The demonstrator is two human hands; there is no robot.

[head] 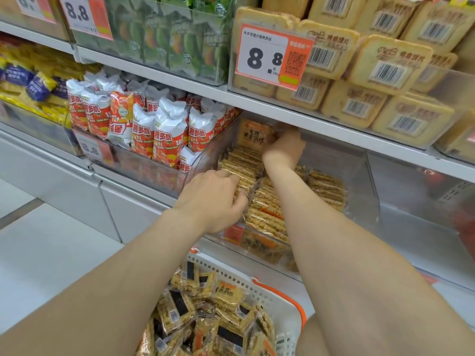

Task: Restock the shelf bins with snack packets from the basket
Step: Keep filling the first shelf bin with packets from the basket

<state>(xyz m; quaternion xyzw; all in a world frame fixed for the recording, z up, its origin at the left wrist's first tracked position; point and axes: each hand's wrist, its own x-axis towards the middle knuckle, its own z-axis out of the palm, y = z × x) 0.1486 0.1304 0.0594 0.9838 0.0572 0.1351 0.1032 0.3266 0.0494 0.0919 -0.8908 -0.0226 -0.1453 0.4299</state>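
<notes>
In the head view we see both bare arms reaching into a clear bin [359, 181] on the middle shelf [321, 124]. The left hand [214, 199] sits at the bin's front left corner. Its fingers are curled round the edge of a row of snack packets [267, 217] lying there, and we read that as a grip. The right hand [284, 149] is deeper in, near the back wall, beside or touching an upright packet [253, 134]. Its fingers are hidden behind the back of the hand and blurred, so we cannot tell whether it holds that packet or only steadies it.

The packets lie in flat rows across the bin floor from the left wall towards the right, with bare clear wall above them and at the right end. Below the shelf, at the bottom edge of the view, the white basket [259, 286] is heaped with more of the same packets [205, 314].

We judge the restocking of this bin to be under way but well short of done, with much of the basket's load left to move. The neighbouring bin of red-and-white bags [154, 129] to the left looks full, as do the tan packs [385, 70] on the shelf above.
</notes>
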